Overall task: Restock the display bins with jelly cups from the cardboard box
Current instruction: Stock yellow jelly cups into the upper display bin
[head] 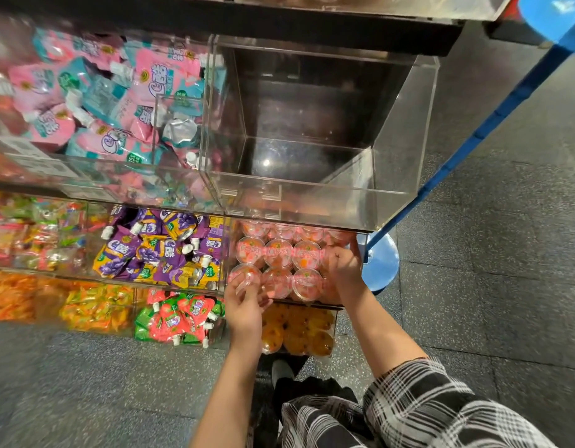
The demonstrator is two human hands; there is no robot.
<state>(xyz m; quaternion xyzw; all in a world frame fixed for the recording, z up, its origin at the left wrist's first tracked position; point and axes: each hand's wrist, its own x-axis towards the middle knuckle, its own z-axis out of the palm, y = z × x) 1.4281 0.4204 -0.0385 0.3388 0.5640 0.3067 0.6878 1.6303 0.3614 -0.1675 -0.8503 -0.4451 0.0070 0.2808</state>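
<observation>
Left hand: the left hand (245,305) curls its fingers round one clear jelly cup (246,277) at the front left corner of the pink cup bin (233,240).
Right hand: the right hand (344,266) reaches into the right side of the same bin, fingers bent among the cups; I cannot tell whether it holds one.
Jelly cups: pink-lidded cups (278,253) stand upright in touching rows, filling the bin.
Above the pink cup bin: a large clear acrylic bin (405,130) with nothing in it, under a dark shelf edge.
Left of the pink cup bin: purple spouted pouches (160,247); above those, pink and teal pouches (111,98).
Below the pink cup bin: a bin of orange jelly cups (299,331); left of it, red and green pouches (179,315).
Right of the pink cup bin: a blue post (492,124) slanting down to a round blue base (383,263).
Floor: dark grey speckled paving in square slabs (489,286).
Person: plaid sleeve (425,402) on the right arm.
</observation>
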